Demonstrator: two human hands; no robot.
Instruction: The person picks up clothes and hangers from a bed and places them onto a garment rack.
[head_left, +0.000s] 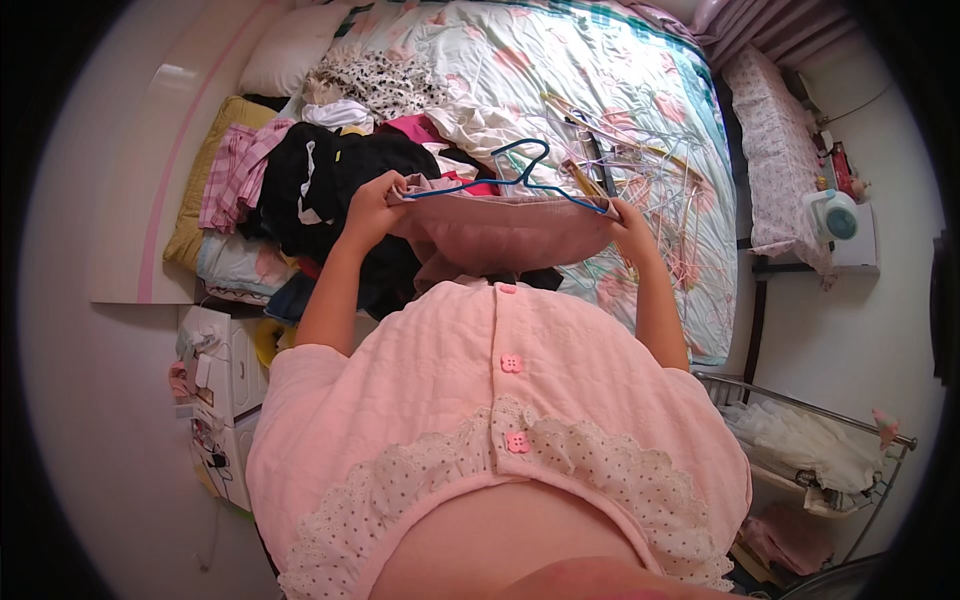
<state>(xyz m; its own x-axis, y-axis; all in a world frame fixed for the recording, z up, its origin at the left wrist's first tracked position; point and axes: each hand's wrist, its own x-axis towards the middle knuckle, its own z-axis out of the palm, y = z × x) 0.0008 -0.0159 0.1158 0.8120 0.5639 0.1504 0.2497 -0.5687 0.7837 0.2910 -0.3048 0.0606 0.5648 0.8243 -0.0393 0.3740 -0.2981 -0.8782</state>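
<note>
A dusty-pink garment (510, 229) hangs stretched between my two hands, with a blue hanger (517, 180) along its upper edge, hook upward. My left hand (376, 208) grips the garment's left corner by the hanger's end. At the opposite corner, my right hand (631, 229) pinches the cloth at the hanger's other end. The lower part of the garment is hidden behind my chest. Just beyond the left hand lies a heap of black clothes (292, 180). Loose hangers (667, 187) in several colours lie tangled beyond the right hand.
The floral bedspread (600, 52) lies under mixed clothes, with a pink checked cloth (244, 169) and a pillow (289, 49) at the left. A white drawer cabinet (244, 375) stands at lower left. A metal rack (810, 409) with white fabric is at lower right, a cloth-covered shelf (776, 150) above.
</note>
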